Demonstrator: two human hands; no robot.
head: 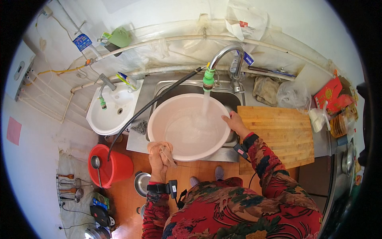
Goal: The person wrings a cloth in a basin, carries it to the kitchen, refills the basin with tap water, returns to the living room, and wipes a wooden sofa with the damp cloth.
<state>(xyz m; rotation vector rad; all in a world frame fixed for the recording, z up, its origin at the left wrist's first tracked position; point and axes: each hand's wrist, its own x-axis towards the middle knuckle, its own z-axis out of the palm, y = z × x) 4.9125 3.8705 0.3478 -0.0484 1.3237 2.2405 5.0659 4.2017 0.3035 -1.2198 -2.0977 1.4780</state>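
A large pale pink plastic basin (155, 125) rests over the stainless steel sink (192, 82), with water in its bottom. Water runs into it from the chrome faucet (222, 51), which has a green nozzle (208, 80). My left hand (158, 167) holds a peach-coloured cloth (161, 149) against the basin's near left rim. On the right side, my right hand (236, 123) grips the rim, thumb on the inside and fingers out of sight beneath.
A wooden cutting board (277, 131) lies right of the sink. A black hose (155, 103) slants down to a red bucket (124, 162), where a ladle (96, 162) hangs. Left stands a white washbasin (109, 122). A metal pot (141, 183) sits on the floor.
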